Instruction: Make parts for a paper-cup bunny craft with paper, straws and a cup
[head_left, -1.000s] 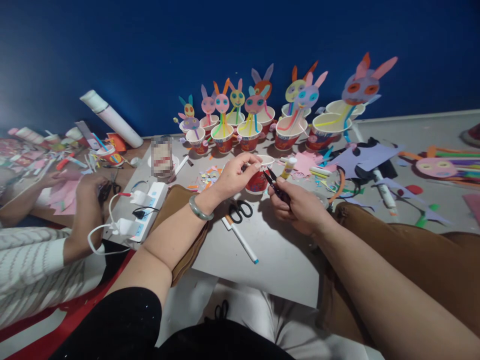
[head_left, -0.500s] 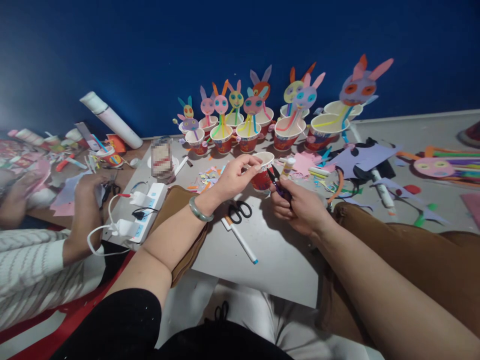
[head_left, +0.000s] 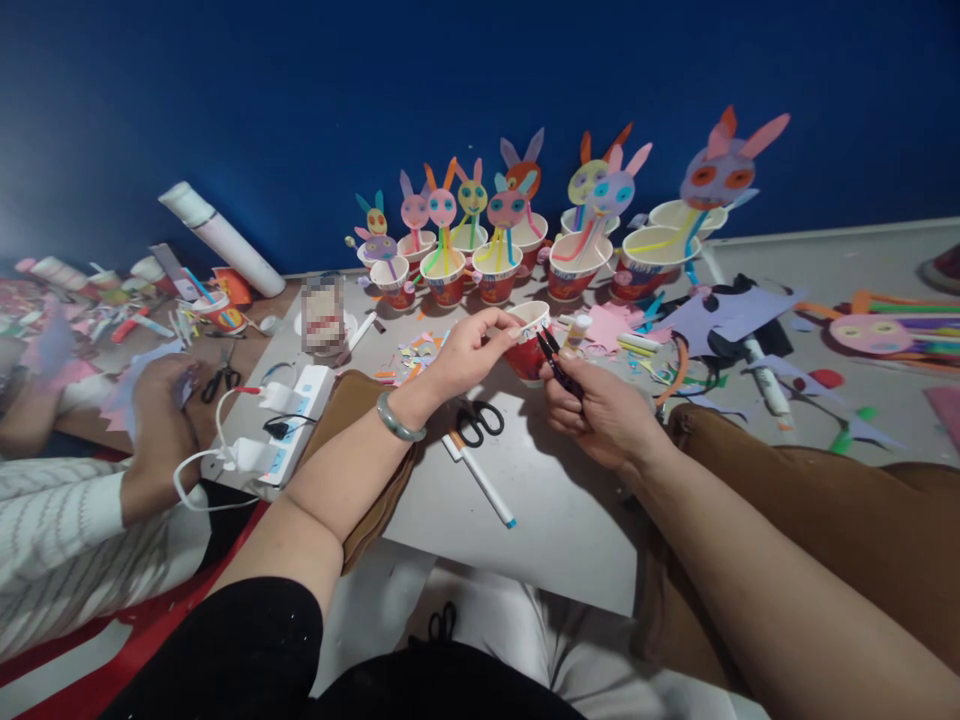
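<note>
A red-and-white paper cup [head_left: 531, 352] is held by my left hand [head_left: 472, 352], with thumb and fingers closed at its rim on the left side. My right hand [head_left: 600, 408] grips a pair of dark pliers [head_left: 559, 372], their jaws against or just in front of the right side of the cup. Whether the jaws touch the wall is hard to tell. Below the cup lie black-handled scissors [head_left: 480, 424], blades hidden, and a white marker [head_left: 487, 488] with a blue end. A glue stick [head_left: 577, 332] stands behind my right hand.
Several cups with paper rabbit heads [head_left: 499, 262] line the blue wall. Paper scraps [head_left: 420, 350], purple paper [head_left: 731, 318] and a marker [head_left: 768, 385] lie around. At left are a power strip [head_left: 300, 425] and another person's hand [head_left: 161, 400] with paper. Brown cushions [head_left: 750, 500] flank me.
The cup has tilted slightly in my left hand, and the pliers' jaws are closer together beside it. The other person's hands have shifted with the paper, uncovering scissors.
</note>
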